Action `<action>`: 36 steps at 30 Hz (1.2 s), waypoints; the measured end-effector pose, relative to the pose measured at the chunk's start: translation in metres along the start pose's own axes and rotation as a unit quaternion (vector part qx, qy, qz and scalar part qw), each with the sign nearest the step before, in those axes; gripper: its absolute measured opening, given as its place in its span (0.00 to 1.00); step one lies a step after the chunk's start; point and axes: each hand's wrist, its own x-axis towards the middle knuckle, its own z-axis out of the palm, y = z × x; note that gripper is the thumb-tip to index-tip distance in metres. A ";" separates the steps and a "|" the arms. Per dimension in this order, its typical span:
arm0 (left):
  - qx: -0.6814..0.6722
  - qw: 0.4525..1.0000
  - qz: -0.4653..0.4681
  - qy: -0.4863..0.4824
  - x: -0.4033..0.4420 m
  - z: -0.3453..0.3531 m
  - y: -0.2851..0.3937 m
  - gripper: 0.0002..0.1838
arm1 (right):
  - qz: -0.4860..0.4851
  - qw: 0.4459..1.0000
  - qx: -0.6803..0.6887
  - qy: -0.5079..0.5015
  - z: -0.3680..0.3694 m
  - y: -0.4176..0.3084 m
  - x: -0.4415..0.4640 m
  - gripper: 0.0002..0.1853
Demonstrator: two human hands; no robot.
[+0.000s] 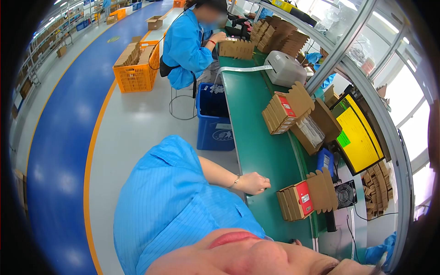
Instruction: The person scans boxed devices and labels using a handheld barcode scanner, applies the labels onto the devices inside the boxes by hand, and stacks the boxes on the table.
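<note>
My left hand [255,183] rests on the near edge of the green bench [250,128], its fingers curled in, with no object showing in them. It wears a bracelet and a ring. Just beyond it stands a row of brown cardboard boxes [286,204] with a red-labelled box [303,199] at the end, its brown lid flap [322,190] raised. Only the fingertips of my right hand [297,242] show over the bench, past my face; what they touch is hidden.
Farther along are more boxes [277,114], an open carton [316,133] of packets, a grey label printer [285,68] and a yellow-screened monitor [360,133]. A blue bin [215,133] stands beside the bench. A co-worker [185,50] sits handling cardboard near an orange crate [137,78].
</note>
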 end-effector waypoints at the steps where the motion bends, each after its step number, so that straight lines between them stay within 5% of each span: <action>1: 0.002 1.000 0.000 -0.001 -0.001 0.000 0.001 0.12 | -0.064 0.995 -0.040 0.070 -0.018 -0.015 0.001 0.11; 2: -0.002 1.000 -0.001 0.002 0.000 -0.001 0.001 0.12 | -0.117 0.969 -0.194 0.096 -0.033 -0.027 0.005 0.07; 3: -0.008 1.000 0.000 0.004 0.000 -0.002 0.001 0.12 | -0.173 0.950 -0.180 0.188 -0.042 -0.031 0.007 0.07; 9: 0.004 0.999 -0.028 -0.032 0.002 -0.004 0.002 0.12 | -0.149 0.869 -0.358 0.308 -0.082 0.002 0.011 0.26; 17: -0.009 1.000 -0.020 -0.011 0.002 -0.003 0.002 0.12 | -0.117 0.850 -0.451 0.246 -0.093 0.031 0.011 0.33; 32: -0.011 0.999 -0.025 -0.027 0.002 -0.001 -0.001 0.11 | -0.092 0.930 -0.352 0.050 -0.067 0.042 -0.014 0.35; 34: -0.006 0.999 -0.023 -0.027 0.002 -0.002 -0.002 0.11 | 0.130 0.973 -0.173 -0.076 -0.056 0.036 -0.012 0.37; 36: -0.008 0.999 -0.026 -0.028 0.003 -0.004 0.001 0.11 | 0.132 0.976 -0.156 -0.080 -0.056 0.040 -0.011 0.36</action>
